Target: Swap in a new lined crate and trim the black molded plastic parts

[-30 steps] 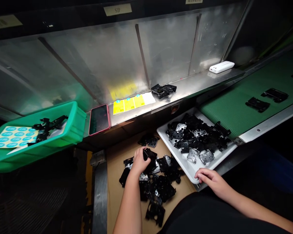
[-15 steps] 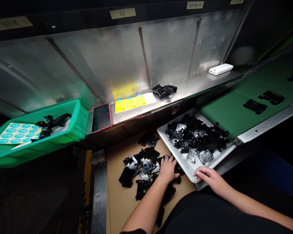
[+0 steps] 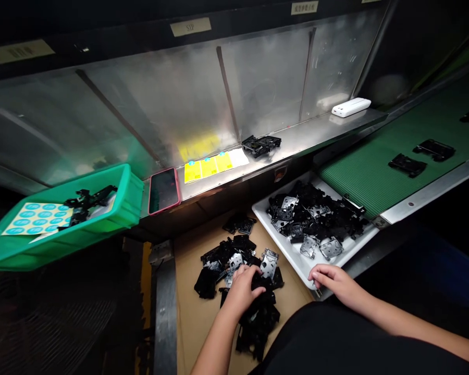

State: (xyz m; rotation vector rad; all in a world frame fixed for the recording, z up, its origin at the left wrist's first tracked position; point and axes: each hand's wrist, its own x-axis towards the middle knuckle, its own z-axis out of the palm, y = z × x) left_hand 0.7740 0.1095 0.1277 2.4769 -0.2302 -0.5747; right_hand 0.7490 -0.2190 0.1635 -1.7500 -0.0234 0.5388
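Observation:
My left hand point(image 3: 243, 289) is over a heap of black plastic parts point(image 3: 254, 325) on brown cardboard, its thumb spread from the curved fingers. Black parts lie under and between them; I see none lifted. A silvery flat part point(image 3: 269, 263) lies just beyond the fingertips. At the near corner of the white tray point(image 3: 273, 237), my right hand point(image 3: 333, 280) has its fingers curled at the rim. The fingertips there are partly hidden. Inside the tray is a pile of black parts point(image 3: 316, 213), some with silvery faces.
A green conveyor belt point(image 3: 375, 177) carries several black parts on the right. Along the metal ledge point(image 3: 297, 140) are a phone point(image 3: 163, 191), yellow labels point(image 3: 209, 167), black parts point(image 3: 261, 146) and a white power bank point(image 3: 350, 107). A green bin point(image 3: 82, 229) with stickers stands left.
My left hand has moved left and nearer to me across the heap. Black parts are now bunched closer to me, and a silvery part shows where the hand was. My right hand stays at the tray corner.

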